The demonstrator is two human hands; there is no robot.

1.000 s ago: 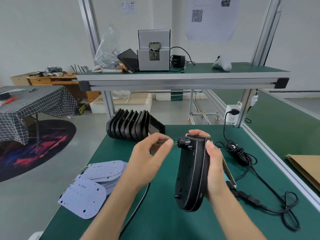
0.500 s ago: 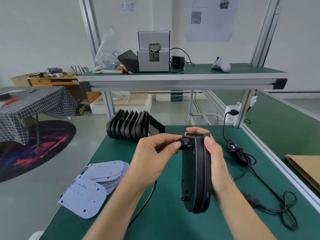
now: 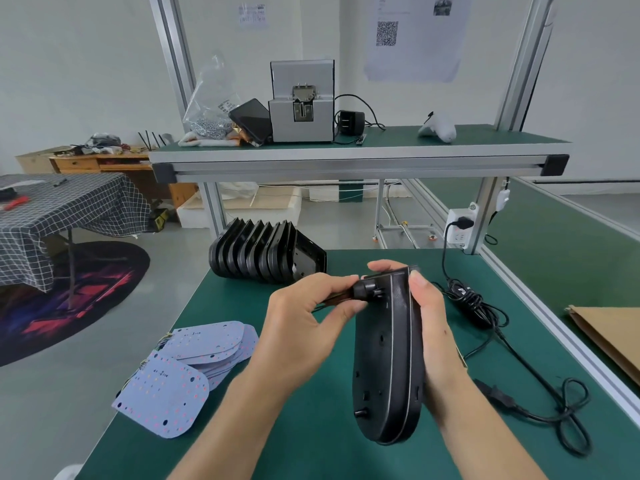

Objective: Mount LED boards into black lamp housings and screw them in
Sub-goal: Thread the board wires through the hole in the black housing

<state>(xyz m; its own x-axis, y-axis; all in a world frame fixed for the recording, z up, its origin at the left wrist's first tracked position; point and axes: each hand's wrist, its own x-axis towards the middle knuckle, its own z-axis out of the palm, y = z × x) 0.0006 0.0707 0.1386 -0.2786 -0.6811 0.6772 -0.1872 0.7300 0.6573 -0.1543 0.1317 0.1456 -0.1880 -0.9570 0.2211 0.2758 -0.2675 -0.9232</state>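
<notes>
While it stands on edge above the green bench [image 3: 242, 427], the black lamp housing [image 3: 388, 362] is held up in front of the person, its rounded end lowest and its narrow end, with a stubby black fitting [image 3: 365, 291], uppermost. The right hand [image 3: 434, 334] wraps the housing from the far side, fingertips curled over the top edge and palm along its back. The left hand [image 3: 304, 327] comes in from the other side and pinches the black fitting between thumb and forefinger; thin dark wires show just behind those fingers, though where they run cannot be made out. Near the left edge of the bench lies a fanned stack of pale LED boards [image 3: 187, 372], flat and overlapping, dotted with small coloured marks. At the far end of the bench a row of more black housings [image 3: 263, 252] stands packed side by side on edge. To the right of the hands a bundled black power cord [image 3: 485, 306] trails along the mat toward a white socket strip [image 3: 460, 226] fixed on the aluminium post. A sheet of brown cardboard [image 3: 609, 337] lies on the neighbouring bench at the right. On the upper shelf [image 3: 346, 157] sit a grey metal box-shaped machine [image 3: 301, 102], a dark phone [image 3: 251, 121] leaning beside it, a clear bag of small metal parts [image 3: 207, 109], a black plug adapter [image 3: 349, 123] and a white handheld device [image 3: 438, 128].
</notes>
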